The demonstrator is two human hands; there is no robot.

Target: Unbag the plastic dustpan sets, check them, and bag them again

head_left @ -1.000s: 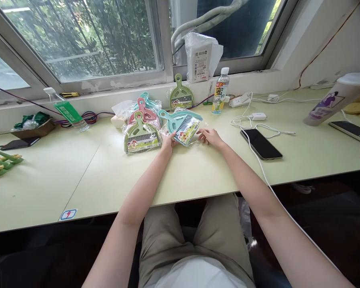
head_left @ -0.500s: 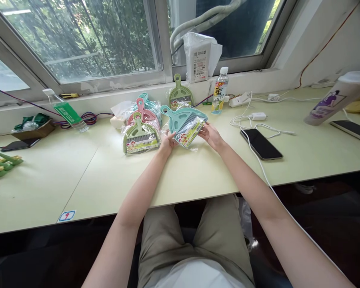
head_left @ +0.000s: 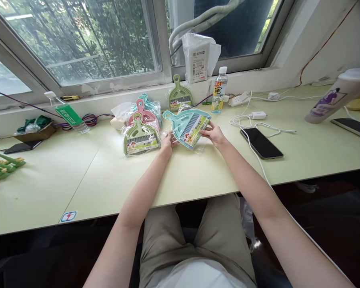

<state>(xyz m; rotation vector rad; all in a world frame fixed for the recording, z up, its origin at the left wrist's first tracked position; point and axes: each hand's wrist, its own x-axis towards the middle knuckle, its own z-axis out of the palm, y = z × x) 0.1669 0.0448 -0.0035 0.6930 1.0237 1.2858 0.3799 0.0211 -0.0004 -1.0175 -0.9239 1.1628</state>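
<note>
Above the table, a light-blue dustpan and brush set (head_left: 183, 123) in clear plastic wrap is tilted, its handle pointing to the upper left. My right hand (head_left: 214, 135) grips its right edge, thumb over the printed label. At the lower left, the fingers of my left hand (head_left: 167, 144) are closed on the wrapped set, partly hidden by it. Just left of that hand lies a green wrapped dustpan set (head_left: 141, 139). Behind it are a pink dustpan set (head_left: 145, 113) and several light-blue ones. Another green dustpan set (head_left: 180, 94) leans against the sill.
A lemon drink bottle (head_left: 219, 91) stands behind my right hand. To the right are a black phone (head_left: 261, 143), white cables, a charger (head_left: 259, 115) and a large cup (head_left: 337, 96). A green-labelled bottle (head_left: 67, 113) leans at the left, near a tissue pack (head_left: 120, 116).
The light-blue set has turned slightly and shifted a little right, showing more of its label. My right thumb now lies over the label's edge. My left hand stays at the lower left.
</note>
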